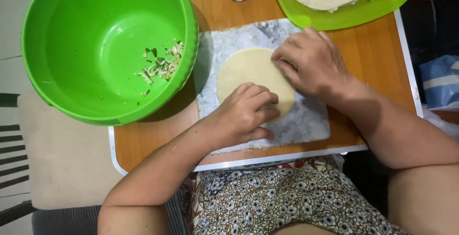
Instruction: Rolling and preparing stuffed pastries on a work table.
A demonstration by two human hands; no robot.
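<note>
Dough disc (248, 70) is seen from the head view, flat on the marble board (306, 122) on the counter (373, 53). It is pressed by both hands: left hand (246, 111) curled at the near edge, right hand (311, 60) spread flat at the far edge. Nothing is gripped. Finished discs are stacked on the green plate (382, 5); shredded scraps lie in the green bowl (71, 39).

— What lies under the left hand (246, 113) and right hand (311, 63)?
— A matt, smooth dough disc (251, 72) on a mottled, floury stone slab (306, 120).
— And around it?
— A glossy green plastic bowl (71, 48), a translucent plastic plate (382, 5), and a smooth wood-grain bench (377, 63) edged in white.
</note>
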